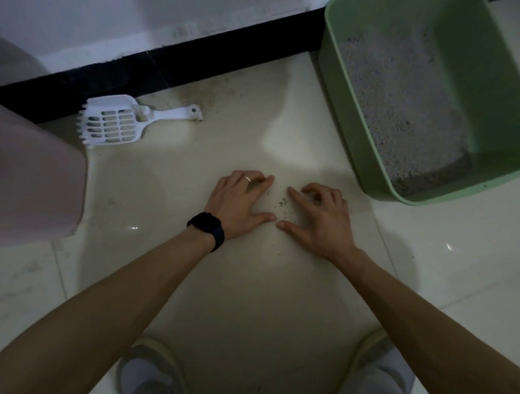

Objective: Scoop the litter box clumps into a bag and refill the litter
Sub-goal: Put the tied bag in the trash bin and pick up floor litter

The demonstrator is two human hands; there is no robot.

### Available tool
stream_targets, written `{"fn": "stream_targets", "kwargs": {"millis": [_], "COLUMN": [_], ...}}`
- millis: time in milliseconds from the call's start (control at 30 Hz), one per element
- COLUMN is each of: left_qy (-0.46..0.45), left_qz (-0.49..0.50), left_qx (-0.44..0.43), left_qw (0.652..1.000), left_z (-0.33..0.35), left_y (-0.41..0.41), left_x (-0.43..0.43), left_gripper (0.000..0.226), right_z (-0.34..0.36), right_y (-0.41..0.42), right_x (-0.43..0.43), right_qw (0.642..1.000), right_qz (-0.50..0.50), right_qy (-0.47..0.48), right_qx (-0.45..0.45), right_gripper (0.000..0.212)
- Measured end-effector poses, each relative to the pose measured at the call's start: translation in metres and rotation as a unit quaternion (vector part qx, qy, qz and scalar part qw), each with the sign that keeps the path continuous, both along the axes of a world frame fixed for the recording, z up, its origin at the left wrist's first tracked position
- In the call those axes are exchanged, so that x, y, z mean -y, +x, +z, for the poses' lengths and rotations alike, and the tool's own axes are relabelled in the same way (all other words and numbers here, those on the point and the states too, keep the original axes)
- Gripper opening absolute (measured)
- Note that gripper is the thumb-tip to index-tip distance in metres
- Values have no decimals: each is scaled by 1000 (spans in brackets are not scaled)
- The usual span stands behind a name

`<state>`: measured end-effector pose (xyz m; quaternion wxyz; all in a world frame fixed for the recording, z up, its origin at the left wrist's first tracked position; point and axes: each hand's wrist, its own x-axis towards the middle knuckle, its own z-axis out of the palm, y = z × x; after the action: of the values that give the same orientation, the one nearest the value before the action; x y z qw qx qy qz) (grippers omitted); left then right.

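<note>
Presently, head view only. Both forearms reach down to a pale tiled floor (249, 285). The left hand (237, 204) lies palm down, thumb spread, forefinger stretched forward and the other fingers arched with their tips on the tile; it holds nothing. A ring (247, 179) and a dark wristwatch (206, 228) are on that side. The right hand (320, 220) mirrors it, palm down, thumb out, fingers bent to the floor, gripping nothing. Between the two hands lies a small scatter of litter grains (282, 202), ringed by thumbs and forefingers.

The green litter box (496, 88) stands at upper right, near the right hand but apart from it, with grey litter (399, 107) across its bottom. A white slotted scoop (113, 122) lies flat on the floor at upper left, just beside the black skirting (169, 70) and well apart from both hands. A pinkish container (30, 181) occupies the left edge; what it is cannot be told. Two shoes (150, 367) show at the bottom.
</note>
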<state>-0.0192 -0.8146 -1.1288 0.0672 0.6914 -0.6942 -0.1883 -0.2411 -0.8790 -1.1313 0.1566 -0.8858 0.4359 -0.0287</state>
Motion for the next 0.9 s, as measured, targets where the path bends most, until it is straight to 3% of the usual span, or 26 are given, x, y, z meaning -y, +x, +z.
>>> {"fn": "stream_targets", "kwargs": {"millis": [167,367,633,900], "left_qy": [-1,-120,-174,-185], "left_qz": [11,5,32,-2], "left_qx": [-44,-92,-103,-52], "left_qw": [999,989,979,981], "left_z": [3,6,-2,2], "left_y": [0,-12,-25,-27], "left_x": [12,1,-5,1], "left_gripper": [57,16,12,11], "right_z": [-3,-7,-9,0], "right_y": [16,15,16,16], "right_x": [15,21,2,2], "right_qw": [989,981,980,991], "right_qz": [-7,65,59,83], "right_qy": [29,-6,-32,1], "right_qx": [145,183,189,109], "right_gripper": [40,19,17,20]}}
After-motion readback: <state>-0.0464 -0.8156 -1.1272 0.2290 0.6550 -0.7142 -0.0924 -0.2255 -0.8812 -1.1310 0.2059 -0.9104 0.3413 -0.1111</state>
